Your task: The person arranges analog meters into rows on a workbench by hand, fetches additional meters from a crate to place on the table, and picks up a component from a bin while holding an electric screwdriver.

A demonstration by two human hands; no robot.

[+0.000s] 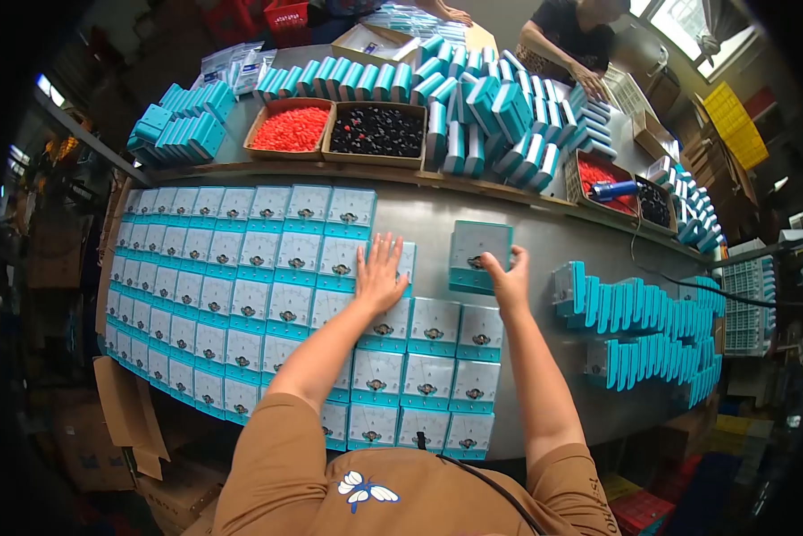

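Fingers of the right hand (510, 281) clamp the centre-right meter (480, 239), likely light, stiff, best edge-held; left hand (381, 279) splayed.

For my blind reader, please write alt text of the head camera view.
A person's right hand holds one teal device at a metal table; the left hand lies spread on rows of similar devices. Behind are boxes of red parts and black parts.

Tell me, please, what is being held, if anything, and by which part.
The right hand holds a teal box by its right side; the left hand rests on other boxes, seemingly holding none.
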